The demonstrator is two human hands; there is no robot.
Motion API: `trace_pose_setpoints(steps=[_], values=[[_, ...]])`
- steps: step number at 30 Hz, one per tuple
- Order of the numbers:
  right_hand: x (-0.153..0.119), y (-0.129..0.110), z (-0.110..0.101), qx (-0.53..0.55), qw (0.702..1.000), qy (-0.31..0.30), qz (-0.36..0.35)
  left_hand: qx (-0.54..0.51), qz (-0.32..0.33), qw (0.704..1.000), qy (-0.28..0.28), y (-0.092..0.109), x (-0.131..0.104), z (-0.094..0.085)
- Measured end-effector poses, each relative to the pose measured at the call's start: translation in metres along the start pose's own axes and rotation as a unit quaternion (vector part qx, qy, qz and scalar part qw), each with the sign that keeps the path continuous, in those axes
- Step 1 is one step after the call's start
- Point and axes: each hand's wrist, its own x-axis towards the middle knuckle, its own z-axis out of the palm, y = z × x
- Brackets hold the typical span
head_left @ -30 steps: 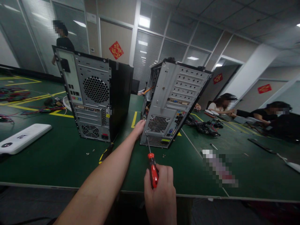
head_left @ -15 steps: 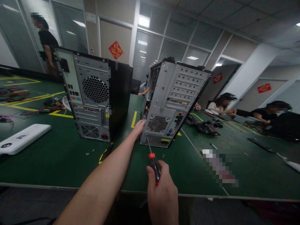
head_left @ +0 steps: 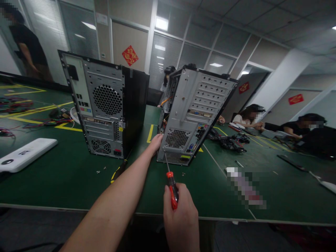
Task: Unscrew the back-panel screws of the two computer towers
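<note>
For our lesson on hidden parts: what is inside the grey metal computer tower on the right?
At the open left side of the tower, thin orange wires show. Most of the interior cannot be seen behind its grey metal rear panel.

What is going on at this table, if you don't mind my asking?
The wearer's right hand holds a screwdriver, its tip at the lower back of the right tower. The left hand is at that tower's lower left edge. A second tower stands to the left, and what look like small screws lie near both.
</note>
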Motion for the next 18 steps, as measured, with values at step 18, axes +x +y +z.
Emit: trace_pose_setpoints(steps=[18], values=[[-0.0005, 0.0009, 0.0043, 0.005, 0.993, 0.113, -0.014, 0.000, 0.015, 1.000, 0.001, -0.0015, 0.0018, 0.0001]])
